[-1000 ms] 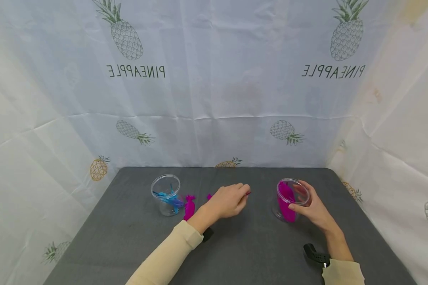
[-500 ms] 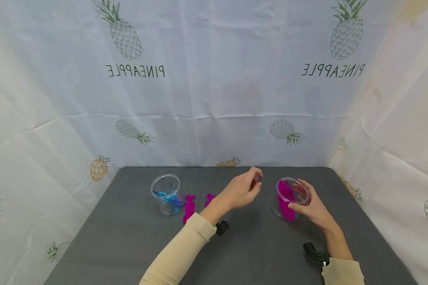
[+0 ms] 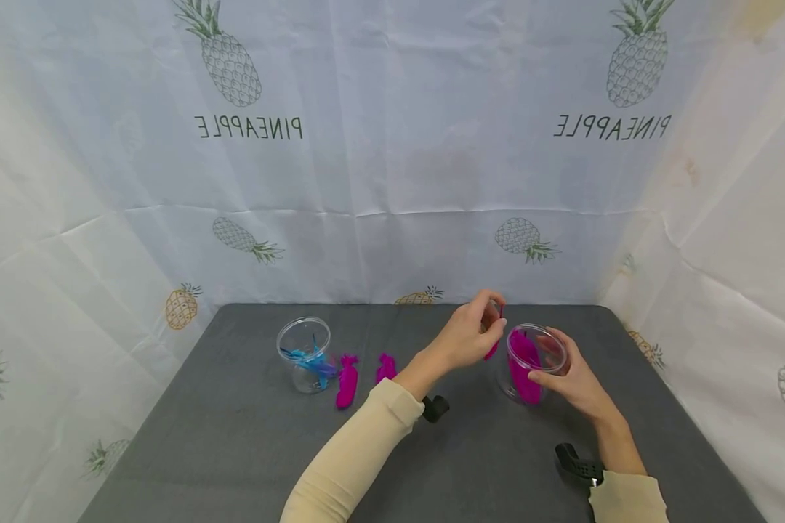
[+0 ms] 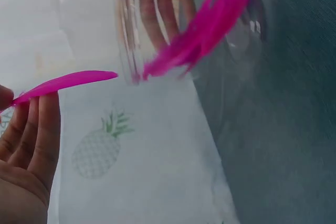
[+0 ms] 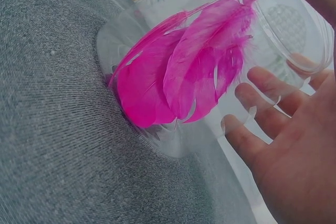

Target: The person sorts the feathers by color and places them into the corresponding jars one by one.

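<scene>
My left hand [image 3: 471,335] pinches a magenta feather [image 4: 73,81] by its end, between thumb and fingers. It is raised just left of a clear plastic cup [image 3: 506,388], and the feather's free tip points toward the rim in the left wrist view. Several magenta feathers [image 5: 173,72] lean inside that cup. From the right side, my right hand [image 3: 578,381] grips the cup, thumb in front and fingers behind; the cup tilts slightly. Two more magenta feathers, one on the left [image 3: 347,383] and one on the right [image 3: 386,368], lie on the table beyond my left forearm.
A second clear cup [image 3: 301,382] holding blue feathers [image 3: 314,363] stands at the table's left. The dark grey table [image 3: 222,436] meets pineapple-printed cloth [image 3: 392,167] at the back and sides. Black wrist straps, one left [image 3: 435,409] and one right [image 3: 578,465], show on my arms.
My left hand has moved right and upward with the feather, toward the right cup. The right loose feather has come into fuller view. The right hand and its cup have stayed put.
</scene>
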### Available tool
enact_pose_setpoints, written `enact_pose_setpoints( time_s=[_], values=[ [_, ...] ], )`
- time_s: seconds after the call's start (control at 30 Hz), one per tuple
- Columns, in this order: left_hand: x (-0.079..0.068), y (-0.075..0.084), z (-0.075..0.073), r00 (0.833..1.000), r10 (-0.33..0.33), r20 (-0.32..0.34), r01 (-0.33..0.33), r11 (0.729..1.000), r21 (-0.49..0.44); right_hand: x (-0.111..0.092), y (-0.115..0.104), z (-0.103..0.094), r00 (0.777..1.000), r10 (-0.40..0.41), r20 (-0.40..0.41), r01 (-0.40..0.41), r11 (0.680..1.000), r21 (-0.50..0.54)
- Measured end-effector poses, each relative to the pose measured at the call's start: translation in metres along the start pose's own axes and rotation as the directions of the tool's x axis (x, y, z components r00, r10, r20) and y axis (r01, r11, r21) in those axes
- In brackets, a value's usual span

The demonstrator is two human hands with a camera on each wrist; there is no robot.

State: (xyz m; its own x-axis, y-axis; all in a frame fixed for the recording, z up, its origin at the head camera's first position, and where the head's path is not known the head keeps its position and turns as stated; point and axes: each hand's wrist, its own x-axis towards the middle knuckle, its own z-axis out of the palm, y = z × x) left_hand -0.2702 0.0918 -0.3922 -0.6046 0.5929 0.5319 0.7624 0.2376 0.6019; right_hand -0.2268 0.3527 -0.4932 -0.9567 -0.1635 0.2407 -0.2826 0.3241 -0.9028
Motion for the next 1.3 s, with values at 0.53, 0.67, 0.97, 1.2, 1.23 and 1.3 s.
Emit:
enact_pose_setpoints(
  time_s=[0.53,0.67,0.97,1.2,1.23,1.3],
  values=[
    [0.02,-0.007,0.036,0.957,-0.239,-0.165,0.145,0.885,-0.442,0.002,-0.005,-0.001,1.0,0.026,0.017,-0.027,1.0,0.007],
    [0.015,-0.019,0.048,0.941,-0.287,-0.179,0.184,0.879,-0.439,0.002,-0.004,0.0,1.0,0.02,0.018,-0.021,1.0,0.017],
    [0.004,-0.027,0.062,0.931,-0.307,-0.198,0.257,0.936,-0.241,0.001,-0.001,0.001,1.0,-0.008,0.003,0.008,1.0,-0.001],
    [-0.004,-0.027,0.057,0.936,-0.33,-0.125,0.322,0.943,-0.083,0.0,0.002,0.0,1.0,-0.019,-0.004,0.019,1.0,-0.021],
    [-0.004,-0.027,0.054,0.937,-0.329,-0.116,0.321,0.944,-0.079,0.0,0.002,0.0,1.0,-0.018,-0.003,0.018,1.0,-0.02],
    [-0.005,-0.027,0.048,0.942,-0.318,-0.106,0.312,0.947,-0.074,0.0,0.001,0.0,1.0,-0.017,-0.005,0.017,1.0,-0.015]
  ],
)
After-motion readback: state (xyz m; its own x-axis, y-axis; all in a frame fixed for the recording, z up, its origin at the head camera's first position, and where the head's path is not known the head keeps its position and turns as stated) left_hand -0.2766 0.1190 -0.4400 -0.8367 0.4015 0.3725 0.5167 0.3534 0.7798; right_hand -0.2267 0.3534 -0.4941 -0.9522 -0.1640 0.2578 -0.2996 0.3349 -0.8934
